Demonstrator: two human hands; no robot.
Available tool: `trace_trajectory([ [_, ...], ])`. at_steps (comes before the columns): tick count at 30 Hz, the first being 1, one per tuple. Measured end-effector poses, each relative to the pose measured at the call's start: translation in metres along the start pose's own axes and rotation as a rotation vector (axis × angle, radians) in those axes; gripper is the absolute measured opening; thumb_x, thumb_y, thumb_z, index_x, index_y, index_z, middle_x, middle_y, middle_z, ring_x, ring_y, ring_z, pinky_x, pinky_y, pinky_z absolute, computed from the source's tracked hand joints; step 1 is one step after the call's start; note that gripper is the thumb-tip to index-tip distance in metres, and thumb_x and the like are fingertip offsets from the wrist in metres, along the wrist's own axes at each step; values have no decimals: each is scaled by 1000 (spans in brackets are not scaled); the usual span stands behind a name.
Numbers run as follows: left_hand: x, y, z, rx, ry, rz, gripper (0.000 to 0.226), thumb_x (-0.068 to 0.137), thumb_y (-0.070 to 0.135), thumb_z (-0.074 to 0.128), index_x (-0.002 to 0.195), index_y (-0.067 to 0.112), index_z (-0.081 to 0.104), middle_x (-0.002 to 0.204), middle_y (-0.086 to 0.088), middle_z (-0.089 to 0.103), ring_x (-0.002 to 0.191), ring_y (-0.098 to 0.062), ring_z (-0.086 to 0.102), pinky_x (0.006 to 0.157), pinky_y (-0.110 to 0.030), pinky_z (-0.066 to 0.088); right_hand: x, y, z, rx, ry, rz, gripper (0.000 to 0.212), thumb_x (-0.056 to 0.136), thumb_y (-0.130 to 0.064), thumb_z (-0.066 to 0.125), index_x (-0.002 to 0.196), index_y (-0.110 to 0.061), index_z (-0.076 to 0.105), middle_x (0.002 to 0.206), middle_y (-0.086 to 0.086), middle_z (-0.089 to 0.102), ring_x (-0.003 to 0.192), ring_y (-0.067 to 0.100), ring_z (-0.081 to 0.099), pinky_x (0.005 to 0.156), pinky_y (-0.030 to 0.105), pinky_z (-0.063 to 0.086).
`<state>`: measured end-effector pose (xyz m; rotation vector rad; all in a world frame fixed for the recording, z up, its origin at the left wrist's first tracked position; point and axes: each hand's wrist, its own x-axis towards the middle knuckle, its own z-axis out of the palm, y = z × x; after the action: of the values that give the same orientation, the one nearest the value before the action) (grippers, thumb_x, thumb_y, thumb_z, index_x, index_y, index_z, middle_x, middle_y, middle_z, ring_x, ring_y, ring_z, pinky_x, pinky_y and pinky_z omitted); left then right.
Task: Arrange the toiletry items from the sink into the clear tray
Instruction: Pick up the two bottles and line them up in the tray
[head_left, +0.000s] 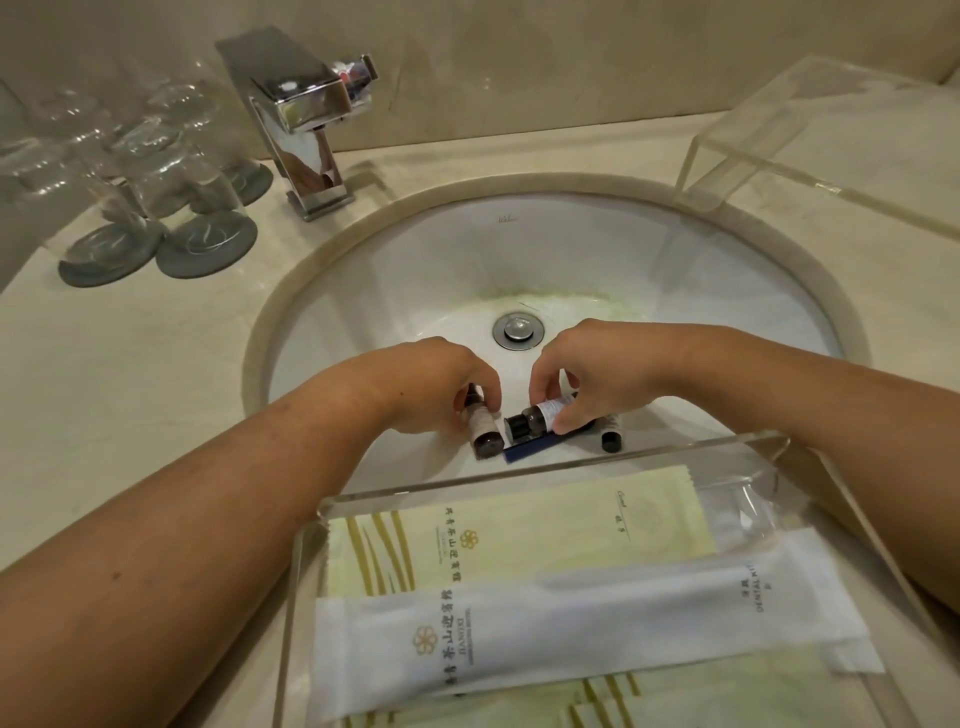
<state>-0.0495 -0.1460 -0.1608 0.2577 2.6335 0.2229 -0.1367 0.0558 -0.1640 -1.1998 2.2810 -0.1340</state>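
Both hands reach into the white sink (405, 270), near its front wall. My left hand (441, 384) is closed around a small dark bottle with a white label (484, 434). My right hand (587, 379) grips a second dark bottle (535, 417) lying on its side over a dark blue flat item (530, 449). A third dark bottle (612, 435) lies to the right, partly under my right wrist. The clear tray (545, 470) sits at the sink's front edge and holds a white dental kit packet (571, 639) and pale green packets (519, 530).
A chrome faucet (304, 119) stands behind the sink. Several upturned glasses on grey coasters (171, 208) stand at the back left. Another clear acrylic box (831, 135) sits on the counter at the back right. The drain (518, 331) lies just beyond my hands.
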Motion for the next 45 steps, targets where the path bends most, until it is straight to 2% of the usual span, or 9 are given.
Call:
trace_trajectory([
  [7,-2,-3,0,67,13,-53,33,80,53,76,108,39,66,94,13,48,86,-12,51,77,-35,50,-16,4,-17,79,117,45,28,81,-43,74,108,-37,68,94,-24,61,85,-4,53,69,17,38],
  [10,-12,-5,-9,74,149,-50,29,84,52,72,108,38,64,103,9,50,96,-14,49,85,-39,51,-31,1,-28,143,306,62,26,82,-42,73,106,-34,70,90,-24,62,83,-2,55,68,19,40],
  [13,-33,-6,-25,-38,336,-40,28,82,51,74,103,36,65,104,11,60,99,-12,55,81,-33,48,-57,-8,-43,249,498,60,20,80,-43,72,99,-35,71,89,-20,66,81,8,63,69,27,49],
  [18,-76,12,-38,-208,503,-50,24,77,47,79,96,37,67,93,17,70,91,-1,63,78,-29,53,-92,-31,-52,272,597,42,21,77,-43,71,96,-36,72,87,-14,69,80,13,64,68,29,52],
  [22,-108,32,-45,-263,601,-26,24,81,46,77,101,37,68,94,20,68,93,3,60,72,-18,46,-120,-51,-53,247,656,15,21,79,-41,72,99,-35,72,89,-18,64,81,12,62,64,20,47],
  [26,-141,51,-44,-289,648,3,24,81,49,74,102,39,68,95,20,68,93,4,60,66,-9,37,-146,-71,-48,188,683,-13,23,78,-45,70,100,-37,71,93,-18,64,87,8,60,69,24,46],
  [30,-170,67,-36,-313,659,35,26,80,52,72,102,41,68,94,24,68,95,6,59,68,-5,39,-172,-85,-39,156,693,-34,23,80,-42,70,101,-37,71,96,-15,64,89,4,58,68,14,37],
  [35,-199,81,-21,-310,644,64,26,79,53,71,102,42,69,92,25,68,93,6,59,67,-5,39,-200,-102,-21,121,659,-69,24,79,-44,70,102,-38,71,95,-18,64,88,1,56,68,5,36],
  [45,-248,99,23,-244,579,93,28,76,67,67,95,46,67,96,23,63,97,-3,56,70,-15,37,-240,-129,24,104,501,-138,25,78,-57,65,99,-46,68,95,-23,62,95,1,57,75,18,44],
])
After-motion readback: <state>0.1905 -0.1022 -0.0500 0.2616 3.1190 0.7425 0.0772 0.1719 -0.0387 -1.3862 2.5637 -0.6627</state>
